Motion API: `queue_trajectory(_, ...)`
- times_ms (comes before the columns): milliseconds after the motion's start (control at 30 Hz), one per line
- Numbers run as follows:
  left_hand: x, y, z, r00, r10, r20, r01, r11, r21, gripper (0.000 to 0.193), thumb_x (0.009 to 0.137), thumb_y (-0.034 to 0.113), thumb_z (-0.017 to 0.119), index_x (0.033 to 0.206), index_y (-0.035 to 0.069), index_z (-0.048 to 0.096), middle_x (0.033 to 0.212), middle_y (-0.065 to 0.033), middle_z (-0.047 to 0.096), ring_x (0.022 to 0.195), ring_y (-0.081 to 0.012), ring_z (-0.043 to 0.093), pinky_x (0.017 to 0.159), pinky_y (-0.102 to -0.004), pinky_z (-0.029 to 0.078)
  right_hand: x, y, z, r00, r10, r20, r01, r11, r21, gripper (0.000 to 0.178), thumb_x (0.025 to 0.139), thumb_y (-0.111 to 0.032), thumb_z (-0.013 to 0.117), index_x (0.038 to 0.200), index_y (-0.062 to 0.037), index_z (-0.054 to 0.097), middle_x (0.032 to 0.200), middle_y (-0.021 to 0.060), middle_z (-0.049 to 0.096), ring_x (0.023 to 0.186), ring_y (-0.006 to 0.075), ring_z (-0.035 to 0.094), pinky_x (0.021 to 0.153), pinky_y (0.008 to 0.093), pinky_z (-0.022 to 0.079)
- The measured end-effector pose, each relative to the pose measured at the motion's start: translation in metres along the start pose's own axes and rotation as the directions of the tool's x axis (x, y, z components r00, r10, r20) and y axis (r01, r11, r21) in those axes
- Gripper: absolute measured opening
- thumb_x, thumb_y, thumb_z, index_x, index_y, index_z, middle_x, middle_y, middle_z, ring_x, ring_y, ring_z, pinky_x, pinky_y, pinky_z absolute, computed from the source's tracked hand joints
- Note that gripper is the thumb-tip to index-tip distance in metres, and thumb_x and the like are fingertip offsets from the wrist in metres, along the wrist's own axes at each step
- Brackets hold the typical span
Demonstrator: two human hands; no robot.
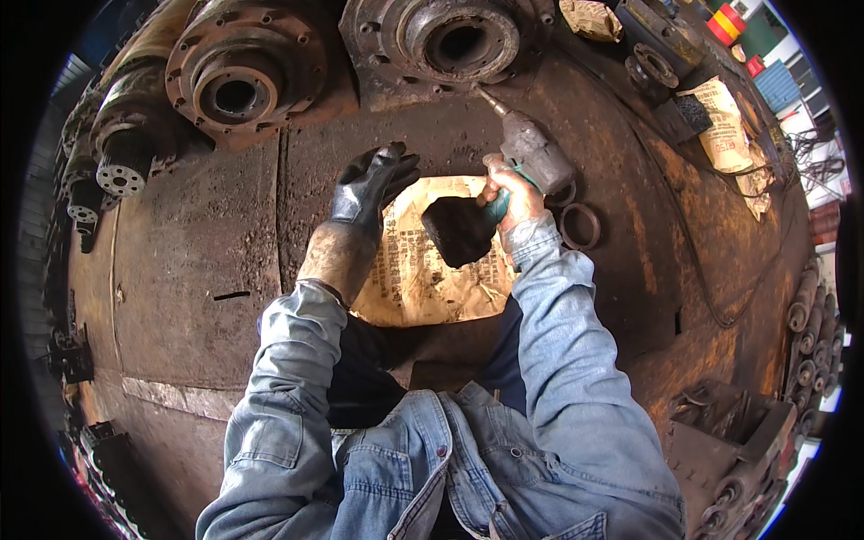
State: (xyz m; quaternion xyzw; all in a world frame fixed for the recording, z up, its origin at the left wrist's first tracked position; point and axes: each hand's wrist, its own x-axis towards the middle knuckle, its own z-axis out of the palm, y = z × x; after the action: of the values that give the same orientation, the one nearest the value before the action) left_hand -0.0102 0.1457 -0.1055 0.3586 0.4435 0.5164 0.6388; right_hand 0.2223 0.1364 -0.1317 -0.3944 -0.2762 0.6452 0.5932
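My right hand (517, 200) is closed round the handle of a cordless impact wrench (537, 153). The wrench has a grey body, a green grip and a dark block-shaped battery (459, 231) on the end of the handle. Its narrow nose points forward, toward the lower edge of a large greasy flanged housing (450, 45); whether the tip touches it I cannot tell. In a black coated glove, my left hand (367, 184) hovers above the left edge of a printed brown paper sheet (396, 283). Its fingers are bent and apart, with nothing in them.
A second flanged housing (236, 94) and a splined shaft (122, 169) stand at the far left. Beside my right wrist lies a metal ring (580, 227). A cable (711, 310) curves across the rusty steel surface (198, 261). More brown paper (724, 126) lies at the far right.
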Motion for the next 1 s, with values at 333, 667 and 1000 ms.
queue_trajectory(333, 0.004, 0.002, -0.006, 1.0, 0.001, 0.013, -0.001, 1.0, -0.004, 0.08, 0.088, 0.053, 0.07, 0.139, -0.004, 0.047, 0.13, -0.0225, 0.06, 0.118, -0.0329, 0.061, 0.106, -0.0443, 0.047, 0.011, 0.024, -0.008, 0.98, 0.038, 0.195, -0.12, 0.894, 0.431, 0.024, 0.085, -0.021, 0.065, 0.103, -0.0095, 0.055, 0.067, -0.0065, 0.038, 0.058, 0.0094, 0.036, 0.065, 0.0313, 0.034)
queue_trajectory(667, 0.008, -0.004, -0.014, 1.0, -0.012, 0.0, 0.012, 0.999, -0.05, 0.084, 0.082, 0.052, 0.077, 0.139, -0.003, 0.047, 0.129, -0.022, 0.06, 0.118, -0.0318, 0.061, 0.104, -0.0427, 0.05, 0.002, 0.014, 0.004, 0.998, 0.024, 0.051, -0.036, 0.967, 0.251, 0.032, 0.083, -0.021, 0.066, 0.109, -0.004, 0.057, 0.068, -0.0009, 0.045, 0.06, 0.0135, 0.045, 0.062, 0.0334, 0.042)
queue_trajectory(1000, 0.0, 0.004, -0.012, 0.998, -0.035, -0.053, 0.036, 0.999, 0.018, 0.077, 0.086, 0.052, 0.073, 0.136, -0.002, 0.05, 0.129, -0.0233, 0.061, 0.119, -0.0335, 0.061, 0.106, -0.0444, 0.048, 0.006, 0.016, 0.034, 0.926, -0.366, 0.095, 0.217, 0.309, -0.926, 0.034, 0.084, -0.021, 0.076, 0.109, -0.0029, 0.063, 0.093, 0.0095, 0.072, 0.085, 0.021, 0.069, 0.075, 0.037, 0.055)
